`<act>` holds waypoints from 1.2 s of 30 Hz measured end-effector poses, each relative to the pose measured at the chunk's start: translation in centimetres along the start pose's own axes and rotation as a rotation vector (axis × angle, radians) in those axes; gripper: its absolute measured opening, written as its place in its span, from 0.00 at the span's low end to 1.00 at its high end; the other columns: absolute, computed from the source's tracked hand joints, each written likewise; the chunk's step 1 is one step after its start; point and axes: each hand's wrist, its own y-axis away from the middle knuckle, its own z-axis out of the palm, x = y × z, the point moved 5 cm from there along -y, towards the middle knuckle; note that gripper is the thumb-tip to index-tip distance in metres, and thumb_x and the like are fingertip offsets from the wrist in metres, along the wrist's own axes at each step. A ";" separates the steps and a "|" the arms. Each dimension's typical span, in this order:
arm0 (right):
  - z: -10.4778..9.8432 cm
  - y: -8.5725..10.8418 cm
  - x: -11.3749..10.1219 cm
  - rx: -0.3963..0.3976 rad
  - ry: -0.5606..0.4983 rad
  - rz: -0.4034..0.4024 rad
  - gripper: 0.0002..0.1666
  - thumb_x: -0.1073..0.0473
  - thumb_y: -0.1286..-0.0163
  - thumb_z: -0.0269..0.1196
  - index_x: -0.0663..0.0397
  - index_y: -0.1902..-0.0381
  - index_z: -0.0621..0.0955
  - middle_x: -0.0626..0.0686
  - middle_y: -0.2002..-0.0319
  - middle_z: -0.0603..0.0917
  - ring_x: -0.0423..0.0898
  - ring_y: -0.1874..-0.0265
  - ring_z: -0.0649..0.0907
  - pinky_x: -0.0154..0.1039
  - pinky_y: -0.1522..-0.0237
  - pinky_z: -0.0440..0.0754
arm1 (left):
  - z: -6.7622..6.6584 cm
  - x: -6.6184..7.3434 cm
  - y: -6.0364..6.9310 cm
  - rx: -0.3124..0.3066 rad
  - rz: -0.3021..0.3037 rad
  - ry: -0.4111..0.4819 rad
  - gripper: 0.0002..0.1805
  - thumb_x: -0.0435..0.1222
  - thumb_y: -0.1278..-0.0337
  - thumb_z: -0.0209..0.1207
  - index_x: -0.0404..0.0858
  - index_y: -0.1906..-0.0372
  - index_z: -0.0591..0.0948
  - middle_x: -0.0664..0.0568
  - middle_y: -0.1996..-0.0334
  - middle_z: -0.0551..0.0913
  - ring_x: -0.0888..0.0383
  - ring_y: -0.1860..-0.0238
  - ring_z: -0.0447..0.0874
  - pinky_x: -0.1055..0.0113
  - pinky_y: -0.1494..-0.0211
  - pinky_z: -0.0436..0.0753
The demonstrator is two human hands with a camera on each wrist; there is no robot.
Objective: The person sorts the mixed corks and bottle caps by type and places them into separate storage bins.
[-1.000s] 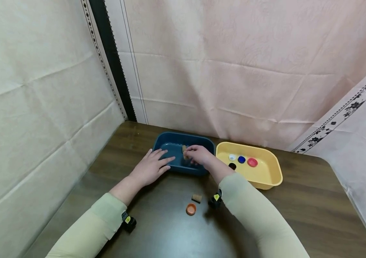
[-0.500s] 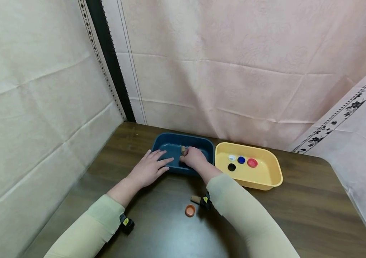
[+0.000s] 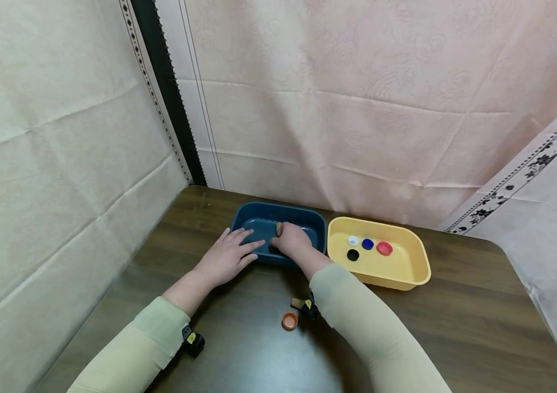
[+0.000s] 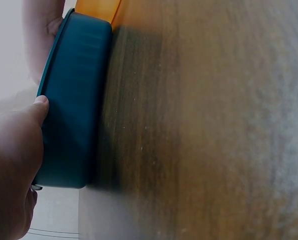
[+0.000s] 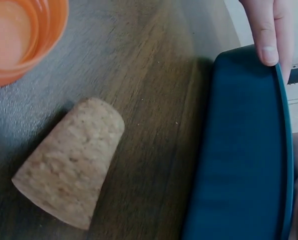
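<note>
My left hand (image 3: 226, 255) rests with spread fingers on the near left rim of the blue tray (image 3: 254, 206); its thumb touches the rim in the left wrist view. Inside that tray is my right hand (image 3: 294, 240), fingers curled down at a cork (image 3: 279, 228). Most of what lies under those fingers is hidden by the hand. On the table below the right forearm lies another cork (image 5: 74, 162), on its side. An orange cap (image 3: 289, 321) sits close to that cork, hollow side up.
Right of the blue tray stands a yellow tray (image 3: 413, 273). It holds a white cap (image 3: 353, 240), a blue cap (image 3: 367, 244), a red cap (image 3: 384, 248) and a black cap (image 3: 353, 255). Cloth walls (image 3: 357, 136) rise behind and beside the wooden table (image 3: 480, 295).
My right hand has moved slightly left and lower in the blue tray, its fingers curling in. The right sleeve has uncovered the black cap. The left hand has hardly moved.
</note>
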 end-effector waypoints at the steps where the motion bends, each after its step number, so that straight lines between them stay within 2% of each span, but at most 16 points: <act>1: 0.0 0.0 0.1 0.006 -0.016 0.008 0.14 0.46 0.31 0.65 0.50 0.63 0.81 0.51 0.66 0.81 0.49 0.66 0.79 0.45 0.61 0.79 | 0.0 0.0 0.0 0.001 0.001 0.000 0.26 0.57 0.24 0.42 0.62 0.26 0.66 0.50 0.24 0.60 0.46 0.23 0.53 0.43 0.23 0.45; 9: -1.8 1.3 0.5 0.099 -0.206 0.028 0.16 0.45 0.31 0.65 0.49 0.57 0.81 0.50 0.61 0.83 0.49 0.63 0.80 0.44 0.57 0.82 | 0.1 -0.1 0.0 0.014 0.008 -0.012 0.27 0.57 0.25 0.41 0.62 0.26 0.66 0.49 0.24 0.61 0.46 0.24 0.53 0.42 0.23 0.45; 13: -2.9 2.3 0.7 0.156 -0.309 0.022 0.13 0.46 0.31 0.65 0.47 0.58 0.81 0.50 0.61 0.83 0.49 0.62 0.80 0.45 0.56 0.83 | 0.0 -0.1 -0.1 0.021 0.012 -0.011 0.27 0.58 0.25 0.42 0.62 0.26 0.66 0.49 0.24 0.61 0.46 0.24 0.53 0.43 0.23 0.45; 18: -3.8 4.0 1.5 0.203 -0.394 -0.015 0.13 0.45 0.30 0.64 0.46 0.59 0.82 0.50 0.63 0.82 0.49 0.63 0.79 0.42 0.60 0.81 | 0.0 0.0 0.0 0.019 0.009 -0.012 0.27 0.58 0.25 0.42 0.61 0.26 0.66 0.49 0.25 0.61 0.45 0.24 0.54 0.42 0.24 0.46; 27: -4.0 8.6 3.6 0.151 -0.481 -0.058 0.14 0.44 0.30 0.64 0.47 0.58 0.82 0.52 0.68 0.79 0.49 0.66 0.77 0.39 0.65 0.76 | -0.2 0.2 0.1 0.031 0.006 -0.006 0.26 0.56 0.25 0.45 0.60 0.26 0.67 0.47 0.25 0.62 0.44 0.24 0.53 0.41 0.24 0.46; 31: -3.6 10.7 4.5 0.126 -0.468 -0.062 0.12 0.46 0.31 0.66 0.47 0.60 0.82 0.52 0.70 0.79 0.49 0.68 0.77 0.40 0.67 0.76 | -0.1 0.2 0.1 0.040 0.015 -0.009 0.26 0.55 0.25 0.46 0.59 0.27 0.68 0.47 0.25 0.62 0.43 0.24 0.54 0.41 0.24 0.47; 36: -2.8 12.4 5.8 0.106 -0.438 -0.059 0.10 0.49 0.32 0.67 0.47 0.62 0.82 0.50 0.71 0.79 0.47 0.70 0.77 0.38 0.70 0.76 | 0.0 0.2 0.1 0.045 0.027 -0.010 0.26 0.55 0.25 0.45 0.59 0.27 0.67 0.47 0.25 0.62 0.43 0.24 0.54 0.41 0.24 0.47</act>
